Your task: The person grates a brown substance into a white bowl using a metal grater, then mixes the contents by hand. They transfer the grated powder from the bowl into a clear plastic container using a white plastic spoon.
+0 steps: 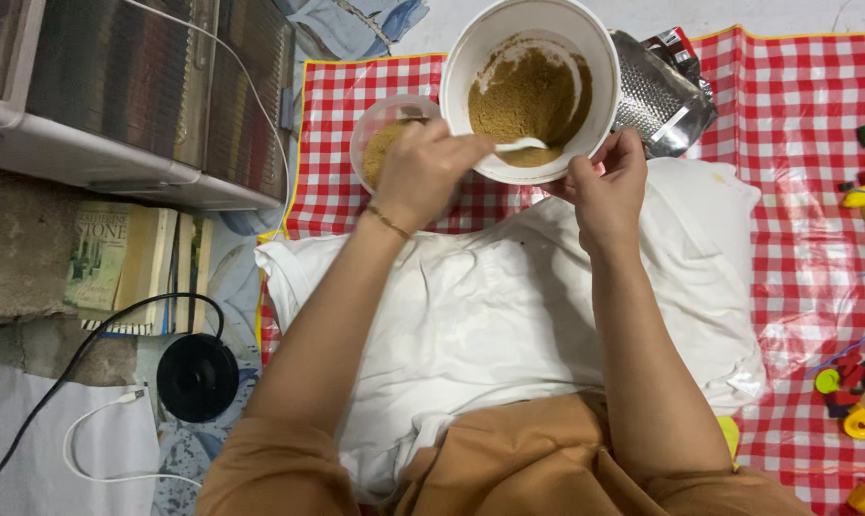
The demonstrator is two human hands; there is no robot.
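White bucket (pixel 471 57) tilted toward the camera, brown powder (pixel 528 100) heaped inside against its far wall. Landmark: the bucket.

Right hand (pixel 606 182) closed on the bucket's near rim, at its lower right edge. Left hand (pixel 423 172) just left of and below the bucket, fingers curled around a white spoon (pixel 523 145); the spoon's bowl reaches over the rim into the powder. Thin bracelet (pixel 387 221) on the left wrist.

Small clear tub (pixel 370 129) touching the bucket's left side, partly hidden behind the left hand, some brown powder in it. Opened foil pouch (pixel 657 100) just right of the bucket. Red checked cloth (pixel 796 124) lies under all of it. White pillow (pixel 490 315) below the bucket, under both forearms. Coloured toy pieces (pixel 858 392) well to the right. Books (pixel 131 263) and a black round device (pixel 197 377) well to the lower left.
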